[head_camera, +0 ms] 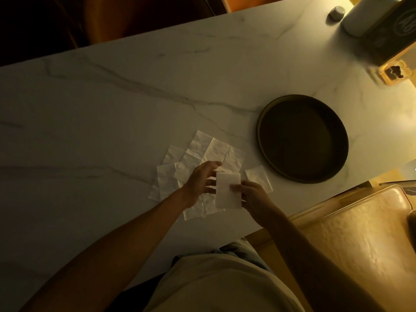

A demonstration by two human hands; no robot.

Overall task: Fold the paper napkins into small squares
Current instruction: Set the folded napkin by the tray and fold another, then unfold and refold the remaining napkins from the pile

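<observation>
A folded white napkin (227, 190), a narrow rectangle, is lifted just above the marble table (90, 122). My left hand (200, 181) grips its left edge with the fingers behind it. My right hand (252, 197) pinches its right edge, thumb on top. Under and behind both hands lie several unfolded, creased napkins (202, 152), overlapping in a loose spread. One small folded square napkin (258, 177) rests on the table just right of my hands.
A dark round tray (302, 138) sits to the right of the napkins. A white cylinder (364, 14), a dark box (391, 34) and a small glass dish (395, 72) stand at the far right. A tan leather chair (360, 233) is beside the table edge.
</observation>
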